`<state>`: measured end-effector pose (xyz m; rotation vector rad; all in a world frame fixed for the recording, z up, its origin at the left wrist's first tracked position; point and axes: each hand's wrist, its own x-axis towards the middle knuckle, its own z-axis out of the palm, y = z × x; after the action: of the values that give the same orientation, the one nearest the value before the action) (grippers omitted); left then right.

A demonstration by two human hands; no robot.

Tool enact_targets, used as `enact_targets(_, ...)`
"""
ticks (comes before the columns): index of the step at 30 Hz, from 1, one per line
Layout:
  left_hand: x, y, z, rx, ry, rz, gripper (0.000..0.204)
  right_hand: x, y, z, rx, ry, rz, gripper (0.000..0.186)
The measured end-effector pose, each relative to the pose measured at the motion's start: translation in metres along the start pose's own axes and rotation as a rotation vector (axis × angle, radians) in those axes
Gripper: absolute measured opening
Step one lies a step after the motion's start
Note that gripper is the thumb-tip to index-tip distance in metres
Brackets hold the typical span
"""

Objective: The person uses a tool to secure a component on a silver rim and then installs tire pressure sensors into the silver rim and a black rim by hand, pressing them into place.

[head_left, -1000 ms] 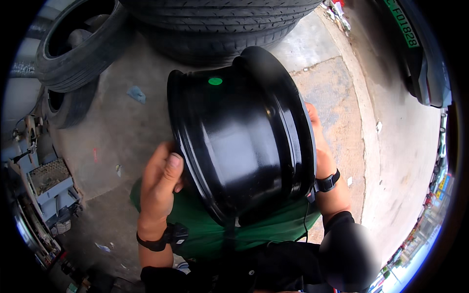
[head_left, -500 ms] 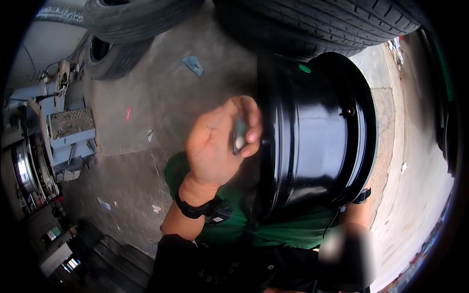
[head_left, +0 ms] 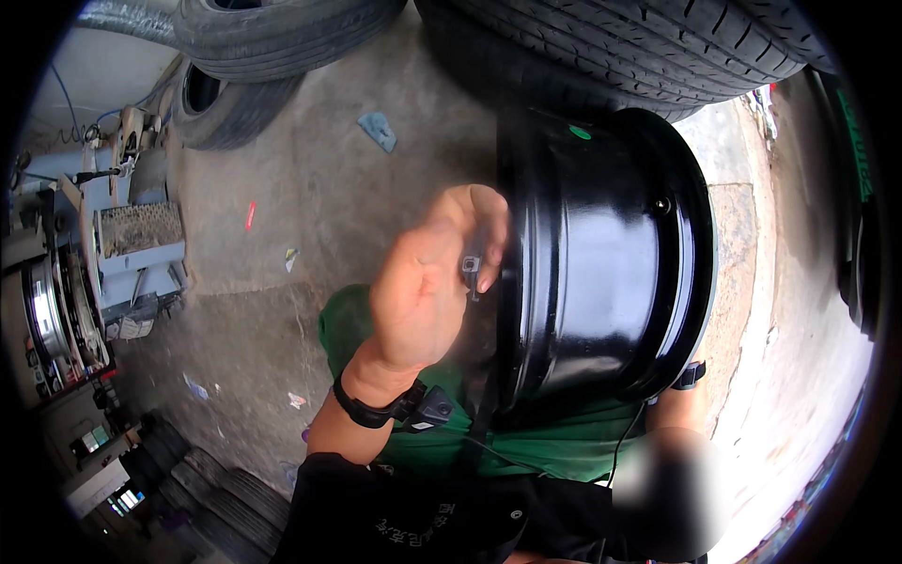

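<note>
A glossy black wheel rim lies on its side in front of me, with a green oval sticker and a small valve on its barrel. At its left edge, my left hand is curled, the fingers closed about a small dark thing with a pale square mark; its kind is unclear. Those fingertips are close by the rim's edge; contact cannot be made out. Only the wrist of my right arm shows, with a black band, at the rim's right side. The rim hides my right hand and its fingers.
Large black tyres stand just beyond the rim, and more tyres are at the far left. A grey machine stands at the left. Scraps, including a blue one, lie on the concrete floor.
My left hand has shifted slightly right, and the small dark thing in its fingers shows a different side. The rim appears slightly farther left in view.
</note>
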<state>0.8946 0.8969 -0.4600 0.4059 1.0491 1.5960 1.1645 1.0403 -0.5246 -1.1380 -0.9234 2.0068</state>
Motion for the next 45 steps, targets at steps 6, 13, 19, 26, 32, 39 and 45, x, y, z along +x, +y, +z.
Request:
enact_targets(6,0.0,0.006,0.003,-0.015,-0.006,-0.003,0.058,-0.001,0.0,0.0,-0.006,-0.01,-0.002,0.027)
enact_targets(13,-0.008,0.017,0.003,0.069,0.002,-0.021,0.058,0.004,0.002,0.002,-0.004,-0.033,0.004,0.028)
enact_targets(19,-0.009,0.021,0.013,0.153,0.062,-0.007,0.055,0.012,0.004,0.001,0.003,-0.062,-0.005,0.028)
enact_targets(26,-0.007,0.026,0.034,0.389,0.101,-0.001,0.052,0.023,0.005,0.002,0.027,-0.113,-0.027,0.029)
enact_targets(32,-0.006,0.039,0.066,0.512,0.134,-0.009,0.058,0.04,0.004,0.001,0.049,-0.175,-0.072,0.03)
enact_targets(39,0.015,0.023,0.081,0.626,-0.189,-0.023,0.059,0.06,0.018,-0.009,0.121,-0.262,-0.071,0.027)
enact_targets(45,0.048,-0.007,0.075,0.807,-0.288,0.045,0.048,0.058,0.019,-0.011,0.073,-0.293,-0.165,0.027)
